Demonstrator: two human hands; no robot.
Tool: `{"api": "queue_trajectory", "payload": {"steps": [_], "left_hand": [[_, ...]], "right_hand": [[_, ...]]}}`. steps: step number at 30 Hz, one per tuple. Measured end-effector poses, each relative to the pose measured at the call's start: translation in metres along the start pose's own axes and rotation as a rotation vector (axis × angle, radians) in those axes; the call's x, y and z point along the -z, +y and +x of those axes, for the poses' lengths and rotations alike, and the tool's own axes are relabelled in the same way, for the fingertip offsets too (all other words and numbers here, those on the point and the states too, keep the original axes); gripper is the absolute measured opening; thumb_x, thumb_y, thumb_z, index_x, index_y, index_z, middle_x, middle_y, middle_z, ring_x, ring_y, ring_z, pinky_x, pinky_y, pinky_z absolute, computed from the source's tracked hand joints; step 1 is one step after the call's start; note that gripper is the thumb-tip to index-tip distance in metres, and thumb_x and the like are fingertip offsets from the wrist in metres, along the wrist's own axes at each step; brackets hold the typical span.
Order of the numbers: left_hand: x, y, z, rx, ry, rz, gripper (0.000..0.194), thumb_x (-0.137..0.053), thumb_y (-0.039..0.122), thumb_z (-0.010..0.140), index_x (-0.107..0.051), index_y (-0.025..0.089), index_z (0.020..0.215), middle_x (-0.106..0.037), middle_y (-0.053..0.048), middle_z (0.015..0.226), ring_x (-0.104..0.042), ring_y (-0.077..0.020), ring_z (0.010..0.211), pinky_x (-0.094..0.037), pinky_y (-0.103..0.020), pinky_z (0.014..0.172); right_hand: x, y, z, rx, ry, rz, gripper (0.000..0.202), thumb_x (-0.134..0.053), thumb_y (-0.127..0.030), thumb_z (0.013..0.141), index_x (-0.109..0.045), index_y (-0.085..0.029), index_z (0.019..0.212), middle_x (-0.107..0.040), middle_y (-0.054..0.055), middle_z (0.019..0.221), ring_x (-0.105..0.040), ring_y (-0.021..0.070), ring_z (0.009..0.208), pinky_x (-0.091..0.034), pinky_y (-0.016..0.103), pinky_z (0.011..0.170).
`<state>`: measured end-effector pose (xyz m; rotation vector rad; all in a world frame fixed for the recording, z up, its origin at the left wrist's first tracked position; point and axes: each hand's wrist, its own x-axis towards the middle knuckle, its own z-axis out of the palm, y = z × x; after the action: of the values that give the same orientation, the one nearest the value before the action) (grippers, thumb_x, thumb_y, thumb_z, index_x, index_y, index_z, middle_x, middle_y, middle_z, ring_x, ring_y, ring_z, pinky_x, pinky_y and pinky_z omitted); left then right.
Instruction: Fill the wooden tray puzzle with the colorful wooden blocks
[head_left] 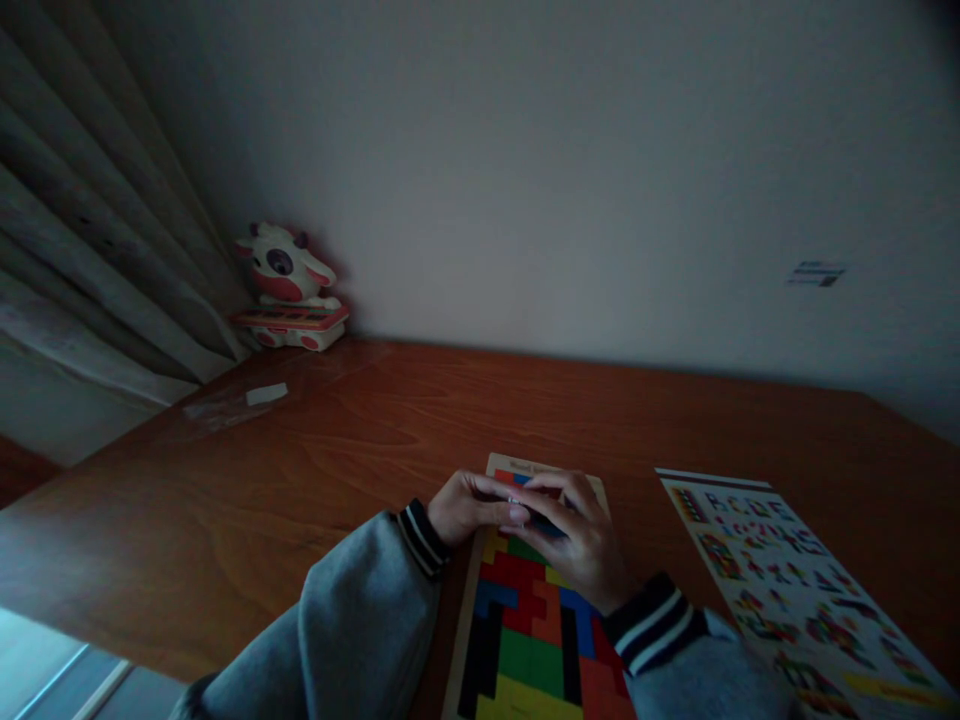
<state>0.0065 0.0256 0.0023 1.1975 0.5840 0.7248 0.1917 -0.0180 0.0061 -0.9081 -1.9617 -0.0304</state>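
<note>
Two half-curled: left hand (459,510), right hand (589,545), over upper end of puzzle board (462,640) (hold unclear); long axis runs down-frame.

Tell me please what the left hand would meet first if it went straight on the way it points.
Most likely the right hand, as the left hand points towards it; whether they touch is unclear.

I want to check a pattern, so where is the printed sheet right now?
The sheet lies on the table in the head view, right of the puzzle board and the right hand.
</note>
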Motion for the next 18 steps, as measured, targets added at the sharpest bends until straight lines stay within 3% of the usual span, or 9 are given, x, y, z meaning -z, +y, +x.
{"api": "queue_trajectory", "payload": {"steps": [10,14,18], "left_hand": [[-0.0104,0.0002,-0.0006,-0.027,-0.007,-0.02,0.03,-0.086,0.035,0.065,-0.078,0.014,0.085,-0.073,-0.003,0.077,-0.066,-0.0144,0.074,-0.053,-0.028,0.079],[-0.01,0.0024,-0.0013,0.019,-0.054,-0.021,0.027,-0.086,0.035,0.065,-0.077,0.014,0.08,-0.073,-0.003,0.076,-0.065,-0.0143,0.075,-0.052,-0.029,0.082],[-0.0103,0.0021,-0.0014,0.044,-0.022,-0.006,0.029,-0.086,0.037,0.065,-0.077,0.014,0.081,-0.073,-0.003,0.077,-0.065,-0.0141,0.072,-0.052,-0.029,0.08]], "right_hand": [[0.0063,0.0004,-0.0043,0.026,0.005,-0.005,0.036,-0.072,-0.024,0.083,-0.064,-0.029,0.119,-0.063,0.005,0.096,-0.063,0.0208,0.09,-0.057,0.038,0.076],[0.008,-0.0007,-0.006,0.018,0.019,-0.015,0.036,-0.069,-0.022,0.085,-0.063,-0.03,0.12,-0.062,0.005,0.096,-0.063,0.0209,0.089,-0.057,0.038,0.075],[0.0077,-0.0001,-0.0064,0.0,-0.007,-0.004,0.036,-0.069,-0.024,0.086,-0.062,-0.031,0.121,-0.062,0.005,0.098,-0.064,0.0219,0.091,-0.058,0.04,0.076]]}}
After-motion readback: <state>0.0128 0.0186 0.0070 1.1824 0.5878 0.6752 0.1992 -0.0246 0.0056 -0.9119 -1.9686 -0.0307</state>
